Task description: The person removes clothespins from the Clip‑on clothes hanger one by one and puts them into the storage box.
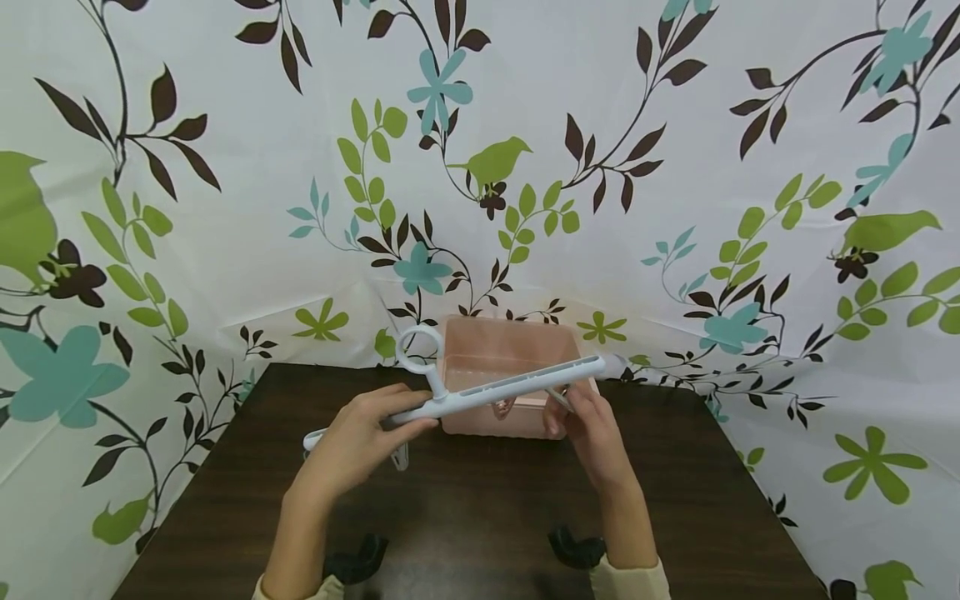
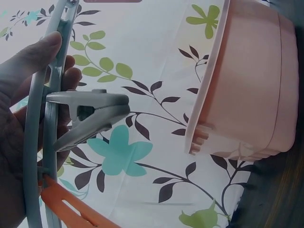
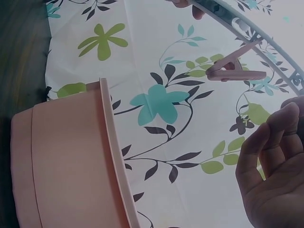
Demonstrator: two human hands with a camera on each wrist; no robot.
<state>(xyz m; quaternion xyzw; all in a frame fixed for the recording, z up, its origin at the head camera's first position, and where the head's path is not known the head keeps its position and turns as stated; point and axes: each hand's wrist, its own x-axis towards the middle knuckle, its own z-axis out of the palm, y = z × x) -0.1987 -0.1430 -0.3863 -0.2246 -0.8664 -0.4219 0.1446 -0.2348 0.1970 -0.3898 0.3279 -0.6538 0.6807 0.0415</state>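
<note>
A light blue clip hanger (image 1: 517, 382) with a round hanging loop (image 1: 420, 331) is held in the air, tilted up to the right. My left hand (image 1: 352, 442) grips its bar just left of the loop, thumb along the bar. Near the other end, my right hand (image 1: 600, 437) has curled fingers and pinches a pale clip (image 1: 559, 400) under the bar. Also hanging from the hanger are a grey clip (image 2: 90, 111), a pink clip (image 3: 235, 70) and an orange clip (image 2: 76, 209). The right fingertips are partly cut off in the right wrist view.
Behind the hanger, a pink plastic basket (image 1: 480, 340) stands at the back of the dark wooden table (image 1: 465, 517). A leaf-patterned cloth (image 1: 247, 250) hangs around the table. Black straps (image 1: 360, 560) show near both wrists.
</note>
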